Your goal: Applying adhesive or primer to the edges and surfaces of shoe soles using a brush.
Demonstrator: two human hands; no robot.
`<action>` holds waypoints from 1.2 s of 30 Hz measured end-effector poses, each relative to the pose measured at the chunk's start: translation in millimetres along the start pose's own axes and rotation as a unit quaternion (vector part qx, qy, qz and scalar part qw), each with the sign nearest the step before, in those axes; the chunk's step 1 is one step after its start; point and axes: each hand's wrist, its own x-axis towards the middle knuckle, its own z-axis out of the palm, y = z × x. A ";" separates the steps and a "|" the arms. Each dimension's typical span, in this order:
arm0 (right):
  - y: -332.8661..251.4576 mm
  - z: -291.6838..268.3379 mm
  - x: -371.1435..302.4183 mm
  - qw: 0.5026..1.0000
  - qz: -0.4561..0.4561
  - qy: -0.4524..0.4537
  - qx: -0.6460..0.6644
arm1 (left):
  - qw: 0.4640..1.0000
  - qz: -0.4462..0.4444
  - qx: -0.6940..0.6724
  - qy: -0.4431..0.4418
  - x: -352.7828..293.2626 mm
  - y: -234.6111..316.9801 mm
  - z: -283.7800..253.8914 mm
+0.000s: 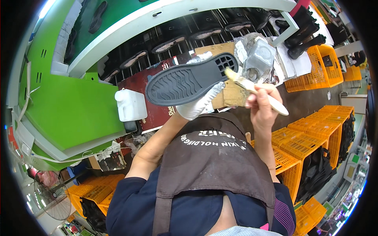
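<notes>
A black rubber shoe sole (185, 80) lies across my left hand (201, 103), its wavy tread facing up. That hand wears a white glove, its thumb along the near edge and white-gloved fingers showing past the far edge. In my bare right hand (263, 103) is a paintbrush (252, 84) with a pale handle. Its yellowish bristles are at the grid-patterned heel end of the sole; whether they touch it I cannot tell. A cloudy plastic container (259, 55) stands just beyond the brush, among crumpled plastic.
Left of the sole stands a white plastic jug (130, 105) beside a green machine surface (75, 112). Black shoes (169, 43) sit on a rod rack beyond, under a pale frame bar (157, 15). Orange crates (315, 70) are stacked at the right, and boots (307, 43) lie at the far right.
</notes>
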 end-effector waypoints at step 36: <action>-7.0 53.8 -15.2 0.989 0.112 -0.092 0.009 | 0.727 -0.240 -0.636 -0.101 -21.7 -4.4 31.5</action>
